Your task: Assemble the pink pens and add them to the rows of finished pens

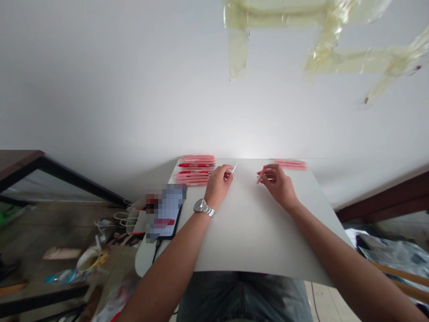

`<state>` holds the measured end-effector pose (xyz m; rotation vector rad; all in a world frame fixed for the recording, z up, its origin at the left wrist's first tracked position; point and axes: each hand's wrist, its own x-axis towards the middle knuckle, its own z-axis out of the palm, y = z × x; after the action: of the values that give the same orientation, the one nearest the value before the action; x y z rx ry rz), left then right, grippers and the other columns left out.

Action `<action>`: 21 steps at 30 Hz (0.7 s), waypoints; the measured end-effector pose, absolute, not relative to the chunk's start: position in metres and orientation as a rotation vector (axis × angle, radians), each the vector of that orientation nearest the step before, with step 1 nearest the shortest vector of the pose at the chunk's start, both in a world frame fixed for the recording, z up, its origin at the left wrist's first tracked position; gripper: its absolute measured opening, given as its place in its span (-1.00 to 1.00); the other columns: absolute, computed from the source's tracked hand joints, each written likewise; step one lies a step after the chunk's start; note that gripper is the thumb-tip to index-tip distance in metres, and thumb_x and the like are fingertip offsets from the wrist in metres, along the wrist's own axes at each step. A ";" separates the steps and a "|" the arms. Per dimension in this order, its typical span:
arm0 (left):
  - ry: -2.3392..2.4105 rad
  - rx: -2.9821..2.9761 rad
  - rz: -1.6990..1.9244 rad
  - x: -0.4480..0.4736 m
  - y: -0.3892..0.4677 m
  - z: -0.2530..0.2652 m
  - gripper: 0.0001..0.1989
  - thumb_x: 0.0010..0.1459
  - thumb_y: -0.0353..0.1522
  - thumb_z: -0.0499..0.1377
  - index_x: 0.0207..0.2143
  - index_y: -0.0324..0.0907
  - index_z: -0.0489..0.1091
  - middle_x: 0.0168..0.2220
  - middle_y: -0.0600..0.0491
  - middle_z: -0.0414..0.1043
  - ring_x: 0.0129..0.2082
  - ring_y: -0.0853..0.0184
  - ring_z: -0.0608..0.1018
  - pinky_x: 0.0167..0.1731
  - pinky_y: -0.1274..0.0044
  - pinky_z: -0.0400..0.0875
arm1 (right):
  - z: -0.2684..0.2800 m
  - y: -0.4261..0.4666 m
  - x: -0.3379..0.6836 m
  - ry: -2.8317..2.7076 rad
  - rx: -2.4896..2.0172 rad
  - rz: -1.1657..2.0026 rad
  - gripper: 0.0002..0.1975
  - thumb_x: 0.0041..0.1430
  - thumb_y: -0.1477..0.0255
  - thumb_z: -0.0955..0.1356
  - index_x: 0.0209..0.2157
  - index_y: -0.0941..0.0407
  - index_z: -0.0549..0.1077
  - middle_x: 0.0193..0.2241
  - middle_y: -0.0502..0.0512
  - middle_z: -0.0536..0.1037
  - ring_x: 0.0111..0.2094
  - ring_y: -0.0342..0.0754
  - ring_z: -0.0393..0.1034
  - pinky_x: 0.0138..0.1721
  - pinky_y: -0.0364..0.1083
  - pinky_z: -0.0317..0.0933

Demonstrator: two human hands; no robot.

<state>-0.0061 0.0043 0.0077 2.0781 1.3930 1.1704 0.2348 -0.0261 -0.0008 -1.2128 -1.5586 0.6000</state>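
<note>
Between the fingertips of my left hand (pixel 220 180) is a thin white stick (pixel 235 167) with a pointed end, like a pen refill; its lower part is hidden by the fingers. My right hand (pixel 277 182) pinches a pink pen (pixel 261 175) held at a tilt, partly covered by the fingers. The two hands are apart above the white table. Just left of my left hand lies a stack of pink and red pens (pixel 192 178). Beyond my right hand, near the wall, several thin pink pens or pen parts (pixel 291 165) lie side by side.
A phone (pixel 170 214) with a cable lies at the left edge of the white table (pixel 254 241). The wall (pixel 187 98) stands right behind the table. A cup (pixel 90 259) and a plastic bottle (pixel 62 277) are on the floor at left; plastic bags (pixel 395 250) lie at right.
</note>
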 end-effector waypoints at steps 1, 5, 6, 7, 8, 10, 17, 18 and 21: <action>1.392 2.070 1.163 -0.006 0.004 0.007 -0.80 0.28 -0.46 0.18 -0.06 -0.09 0.45 -0.26 0.06 0.49 -0.34 0.36 0.52 -0.25 0.48 0.45 | -0.001 -0.026 0.235 -1.544 -1.209 0.570 -0.66 0.29 0.13 0.41 -0.05 0.02 0.35 -0.18 0.16 0.67 -0.22 0.04 0.63 -0.19 0.08 0.56; 1.395 2.060 1.152 -0.006 0.004 0.005 -0.80 0.28 -0.46 0.19 -0.06 -0.08 0.45 -0.26 0.06 0.50 -0.33 0.36 0.52 -0.25 0.48 0.44 | 0.000 -0.027 0.235 -1.442 -1.128 0.419 -0.68 0.32 0.17 0.40 -0.02 0.03 0.34 -0.12 0.18 0.66 -0.17 0.04 0.63 -0.13 0.09 0.55; 1.391 2.063 1.152 -0.006 0.004 0.005 -0.79 0.28 -0.47 0.18 -0.06 -0.08 0.45 -0.26 0.06 0.50 -0.33 0.36 0.52 -0.25 0.48 0.44 | 0.001 -0.027 0.235 -1.436 -1.112 0.390 -0.69 0.33 0.18 0.39 -0.02 0.03 0.33 -0.11 0.19 0.65 -0.15 0.04 0.63 -0.10 0.10 0.55; 1.384 2.067 1.150 -0.006 0.004 0.006 -0.79 0.28 -0.47 0.18 -0.06 -0.08 0.45 -0.26 0.06 0.50 -0.33 0.36 0.52 -0.25 0.49 0.44 | 0.001 -0.027 0.236 -1.456 -1.112 0.378 -0.70 0.34 0.19 0.38 -0.02 0.03 0.33 -0.10 0.19 0.65 -0.13 0.04 0.62 -0.08 0.10 0.54; 1.377 2.071 1.149 -0.006 0.003 0.006 -0.79 0.28 -0.47 0.18 -0.06 -0.07 0.46 -0.25 0.07 0.50 -0.33 0.36 0.52 -0.24 0.49 0.44 | 0.001 -0.027 0.236 -1.509 -1.142 0.388 -0.71 0.34 0.18 0.38 -0.04 0.03 0.34 -0.12 0.18 0.65 -0.15 0.04 0.63 -0.09 0.10 0.55; 1.368 2.074 1.145 -0.006 0.003 0.006 -0.78 0.29 -0.47 0.18 -0.05 -0.07 0.46 -0.25 0.07 0.50 -0.33 0.36 0.52 -0.25 0.49 0.44 | 0.001 -0.025 0.238 -1.648 -1.239 0.450 -0.73 0.35 0.16 0.36 -0.09 0.02 0.37 -0.18 0.15 0.67 -0.22 0.04 0.63 -0.16 0.10 0.56; 1.352 2.059 1.167 -0.006 0.003 0.006 -0.80 0.30 -0.44 0.17 -0.06 -0.08 0.46 -0.26 0.05 0.50 -0.34 0.35 0.53 -0.25 0.47 0.44 | 0.003 -0.028 0.234 -1.507 -1.163 0.482 -0.68 0.33 0.12 0.38 -0.08 0.04 0.35 -0.11 0.21 0.67 -0.16 0.06 0.64 -0.08 0.13 0.56; 1.349 2.061 1.171 -0.006 0.003 0.005 -0.80 0.29 -0.44 0.17 -0.06 -0.08 0.46 -0.26 0.05 0.50 -0.33 0.34 0.53 -0.25 0.47 0.44 | 0.004 -0.029 0.234 -1.489 -1.150 0.478 -0.68 0.32 0.12 0.38 -0.08 0.03 0.34 -0.11 0.21 0.67 -0.15 0.06 0.64 -0.08 0.14 0.56; 1.352 2.063 1.176 -0.006 0.003 0.005 -0.80 0.29 -0.44 0.17 -0.06 -0.08 0.46 -0.26 0.05 0.51 -0.34 0.34 0.54 -0.26 0.47 0.45 | 0.003 -0.029 0.233 -1.471 -1.139 0.460 -0.68 0.33 0.11 0.37 -0.07 0.03 0.33 -0.09 0.22 0.66 -0.11 0.07 0.63 -0.09 0.14 0.56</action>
<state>-0.0064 0.0033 0.0047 2.0627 1.3524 1.1758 0.2334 -0.0294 0.0028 -1.1391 -1.4706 0.4595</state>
